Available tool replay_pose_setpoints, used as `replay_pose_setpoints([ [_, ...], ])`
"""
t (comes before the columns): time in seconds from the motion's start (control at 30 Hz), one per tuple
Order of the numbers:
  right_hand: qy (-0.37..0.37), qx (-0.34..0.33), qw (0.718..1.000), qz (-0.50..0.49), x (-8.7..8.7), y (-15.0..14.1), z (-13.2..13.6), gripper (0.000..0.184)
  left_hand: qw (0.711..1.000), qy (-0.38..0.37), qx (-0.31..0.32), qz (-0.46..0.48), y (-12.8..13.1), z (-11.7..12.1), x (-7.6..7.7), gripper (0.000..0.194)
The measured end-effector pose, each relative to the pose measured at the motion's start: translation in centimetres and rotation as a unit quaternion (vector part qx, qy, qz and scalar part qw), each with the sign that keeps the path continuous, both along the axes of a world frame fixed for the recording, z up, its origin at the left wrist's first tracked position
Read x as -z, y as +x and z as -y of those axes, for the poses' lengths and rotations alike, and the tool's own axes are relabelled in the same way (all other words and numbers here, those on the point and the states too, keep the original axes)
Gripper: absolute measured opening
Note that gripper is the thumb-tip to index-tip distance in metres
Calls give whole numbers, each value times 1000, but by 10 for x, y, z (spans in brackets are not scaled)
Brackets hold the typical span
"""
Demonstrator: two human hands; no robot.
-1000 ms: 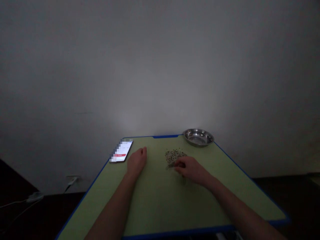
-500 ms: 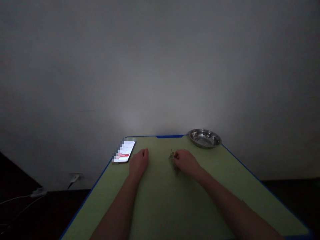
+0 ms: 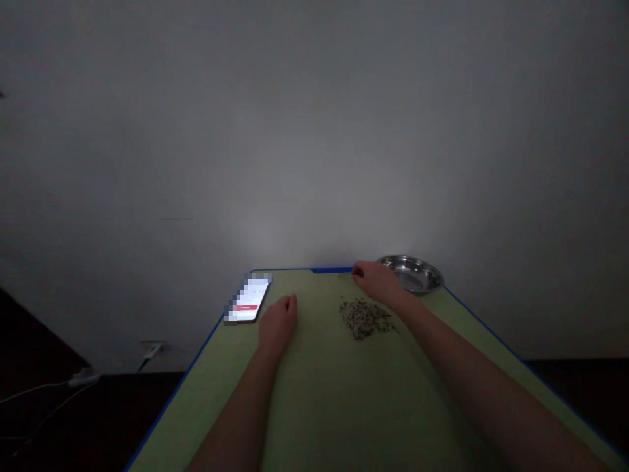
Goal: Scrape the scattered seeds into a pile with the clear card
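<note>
Away from under my right hand [image 3: 377, 282] comes the pile of little bits [image 3: 363, 319] — the hand is now up at twelve o'clock from it. So the whole pile is easy to see and get at, I think. Those right fingers curl in tight, but I can't tell if they grip anything. My left hand [image 3: 279, 322] makes a loose fist at nine o'clock, with the phone [image 3: 253, 301] just past it at ten. The bits look dry and grainy, dark and pale mixed, spread in a bumpy patch on the flat green table [image 3: 319, 400]. At two o'clock sits the round, shiny metal bowl [image 3: 417, 270] — partly behind my wrist.
</note>
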State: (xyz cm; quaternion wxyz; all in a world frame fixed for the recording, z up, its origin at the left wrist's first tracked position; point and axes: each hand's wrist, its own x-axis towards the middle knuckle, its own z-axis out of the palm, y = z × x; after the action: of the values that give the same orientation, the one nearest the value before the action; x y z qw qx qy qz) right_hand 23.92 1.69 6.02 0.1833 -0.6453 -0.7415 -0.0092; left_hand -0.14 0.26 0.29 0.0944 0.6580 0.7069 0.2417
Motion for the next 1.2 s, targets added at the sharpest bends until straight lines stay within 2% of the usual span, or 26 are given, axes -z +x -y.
replay_pose_setpoints([
  [0.23,-7,-28,995,93,25,-17,-16,25,1000,0,5,0,-2,-1,2,46],
  [0.43,-15,-93,985,143,39,-15,0,23,1000,4,7,-6,0,0,1,46],
  [0.67,-5,-141,974,176,30,5,21,23,1000,-1,7,-16,2,1,0,47],
  [0.83,24,-175,968,180,22,-10,27,21,1000,-7,3,-15,1,1,0,47],
  [1.03,29,-250,947,198,34,-39,26,13,1000,-3,9,-17,0,2,-2,46],
  [1.2,26,-281,936,210,40,-31,22,12,1000,-7,6,-18,1,0,0,47],
])
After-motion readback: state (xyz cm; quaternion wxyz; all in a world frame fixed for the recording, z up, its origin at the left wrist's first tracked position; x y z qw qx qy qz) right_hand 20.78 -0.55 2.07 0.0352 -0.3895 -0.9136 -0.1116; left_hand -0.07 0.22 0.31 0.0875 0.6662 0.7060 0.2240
